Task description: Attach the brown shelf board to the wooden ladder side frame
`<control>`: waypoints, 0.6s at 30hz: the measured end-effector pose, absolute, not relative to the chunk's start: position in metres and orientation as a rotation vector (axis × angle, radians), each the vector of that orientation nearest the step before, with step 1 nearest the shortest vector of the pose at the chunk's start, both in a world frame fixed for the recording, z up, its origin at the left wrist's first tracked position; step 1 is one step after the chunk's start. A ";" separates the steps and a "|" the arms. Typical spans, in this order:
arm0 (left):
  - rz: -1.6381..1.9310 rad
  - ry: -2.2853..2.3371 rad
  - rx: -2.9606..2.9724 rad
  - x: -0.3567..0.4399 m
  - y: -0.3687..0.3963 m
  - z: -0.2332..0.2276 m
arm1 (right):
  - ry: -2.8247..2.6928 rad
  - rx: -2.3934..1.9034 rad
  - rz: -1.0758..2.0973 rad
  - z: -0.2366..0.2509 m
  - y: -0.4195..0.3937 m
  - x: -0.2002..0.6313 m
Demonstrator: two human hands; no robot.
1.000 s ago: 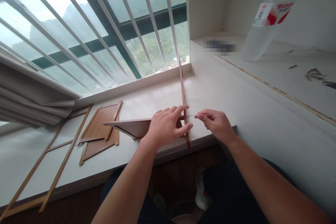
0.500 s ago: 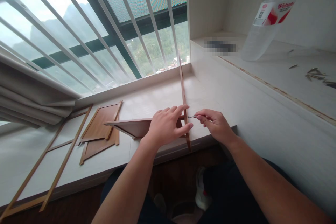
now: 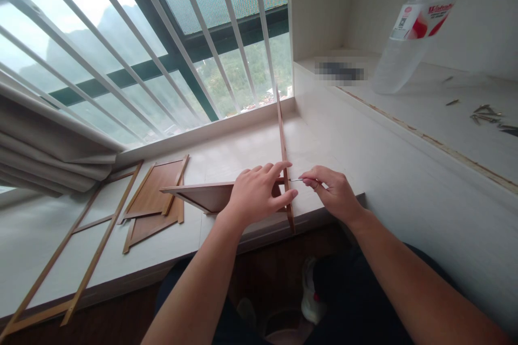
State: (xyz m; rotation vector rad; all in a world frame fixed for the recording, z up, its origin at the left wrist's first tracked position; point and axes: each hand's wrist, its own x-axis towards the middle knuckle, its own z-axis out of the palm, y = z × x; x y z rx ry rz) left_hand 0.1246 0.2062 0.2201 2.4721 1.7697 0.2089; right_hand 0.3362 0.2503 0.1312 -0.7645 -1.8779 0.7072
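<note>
My left hand point(image 3: 259, 191) is closed over the end of a brown framed wooden panel point(image 3: 202, 197). Its forefinger and thumb reach across a long, narrow wooden rail point(image 3: 282, 135) that meets the panel's end. From the rail's right side, a thin metal tool point(image 3: 297, 179) like a hex key points at the joint. My right hand point(image 3: 329, 188) pinches this tool between thumb and fingers, which hide its other end. The panel stands tilted on the white window ledge point(image 3: 238, 151), and the rail's near end sticks out past the ledge edge.
Two more wooden panels point(image 3: 156, 186) lie overlapped on the ledge, with a ladder-like wooden frame point(image 3: 97, 248) left of them. On the right shelf stand a plastic bottle point(image 3: 408, 51) and several loose screws point(image 3: 485, 113). A barred window and grey curtain point(image 3: 48, 140) bound the ledge.
My right hand's fingers have shifted slightly around the tool, and a little more of its shaft shows. My left hand, the panel and the rail stay in place.
</note>
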 end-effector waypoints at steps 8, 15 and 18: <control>0.209 1.765 2.468 0.124 0.206 0.220 | -1.873 -0.745 0.653 0.128 0.251 0.336; 0.202 1.760 2.472 0.125 0.206 0.220 | -1.871 -0.743 0.609 0.126 0.252 0.335; 0.200 1.759 2.475 0.125 0.206 0.221 | -1.870 -0.725 0.583 0.125 0.253 0.335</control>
